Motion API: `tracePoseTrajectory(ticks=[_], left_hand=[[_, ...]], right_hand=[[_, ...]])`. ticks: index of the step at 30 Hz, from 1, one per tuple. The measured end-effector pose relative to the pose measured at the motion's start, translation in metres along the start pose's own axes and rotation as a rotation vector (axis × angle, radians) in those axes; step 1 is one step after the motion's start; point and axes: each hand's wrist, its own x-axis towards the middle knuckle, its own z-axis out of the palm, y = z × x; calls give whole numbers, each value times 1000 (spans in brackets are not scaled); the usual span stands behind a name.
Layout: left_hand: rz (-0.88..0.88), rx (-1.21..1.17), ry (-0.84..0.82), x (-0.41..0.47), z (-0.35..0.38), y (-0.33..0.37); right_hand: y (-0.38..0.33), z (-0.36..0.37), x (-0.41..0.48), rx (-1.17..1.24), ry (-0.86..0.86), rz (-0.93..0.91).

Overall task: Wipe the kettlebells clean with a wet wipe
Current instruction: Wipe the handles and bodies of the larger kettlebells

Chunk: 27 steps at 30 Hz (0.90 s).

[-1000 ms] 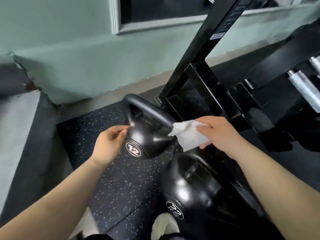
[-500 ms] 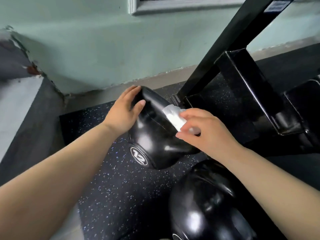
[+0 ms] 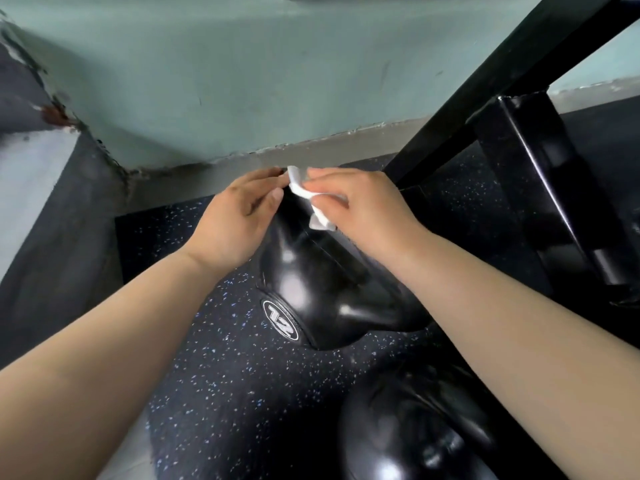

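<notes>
12 kettlebell (image 3: pixel 311 289) sat on the speckled floor mat (image 3: pixel 225 393), toward the mat's far edge by the wall (image 3: pixel 242 81); couldn't tell if it was upright or leaning. Wet wipe (image 3: pixel 304 195) was bunched at the top of its handle.

Right hand (image 3: pixel 363 209) grip was clamped on the wipe, pressing it to the handle. Left hand (image 3: pixel 235 223) grip was curled round the handle's other side, fingertips just beside the wipe. Bell body lay below both grips, with the wipe between them.

Risks, my read:
- The wet, glossy handle could slip out of the left grip. The bell could then tip into the second kettlebell (image 3: pixel 415 427) at the mat's near edge, or into the rack frame (image 3: pixel 536 202) on the right.
- A wipe bunched that tight would likely skip patches.
</notes>
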Motion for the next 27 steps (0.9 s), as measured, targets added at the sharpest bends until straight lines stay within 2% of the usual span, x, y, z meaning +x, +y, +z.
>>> tracePoseTrajectory(ticks=[2,5,7,12,15,20,22,23,27], left_hand=[[1,3,1,0,2,-3],[8,-12,23,-1,4,-5],[2,-27,35,-2,7,-5],[5,-63,50,-4,9,-4],[-39,-125,58,-2,5,0],[-45,-115,37,-1,3,2],[-37,-104,37,-2,3,3],[-32,-95,49,-2,3,4],[-16,-22,72,-1,11,7]], right_hand=[[9,-7,-17,41,-24,-57],[26,-21,-60,-34,-60,-139],[29,-26,-74,-60,-48,-130],[2,-10,-27,-157,-37,-155],[-6,1,-1,-291,-90,-154],[14,-16,-43,-283,-43,-306],[24,-27,-72,-244,-77,-262],[26,-35,-79,-148,-74,-191],[31,-51,-51,375,67,238]])
